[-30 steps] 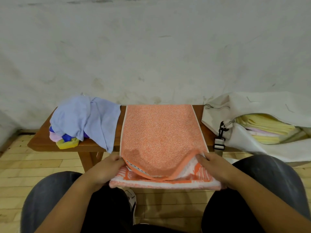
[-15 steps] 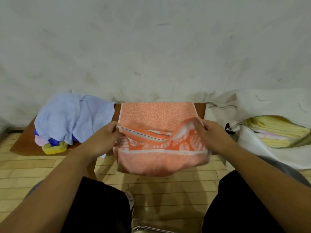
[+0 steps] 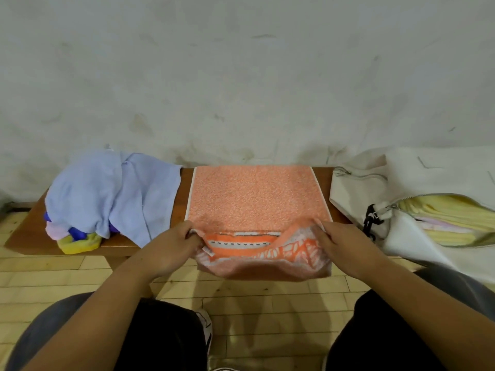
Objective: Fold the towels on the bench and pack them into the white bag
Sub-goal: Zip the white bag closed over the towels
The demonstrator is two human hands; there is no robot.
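Observation:
An orange towel (image 3: 257,195) lies across the middle of the wooden bench (image 3: 32,236), its near end folded up with a leaf-patterned border showing. My left hand (image 3: 171,245) pinches the left corner of that near end at the bench's front edge. My right hand (image 3: 340,241) pinches the right corner. The raised end sags between them and hangs slightly over the front edge. The white bag (image 3: 417,180) sits at the right, unzipped, with folded yellow and pink towels (image 3: 450,220) inside.
A heap of unfolded towels (image 3: 107,194), light blue on top with yellow, pink and dark blue beneath, covers the bench's left part. A grey wall rises right behind the bench. My knees and a wooden floor (image 3: 267,303) fill the foreground.
Both hands lifted the towel's near end from over my lap up to the bench's front edge, the patterned border turned to face me.

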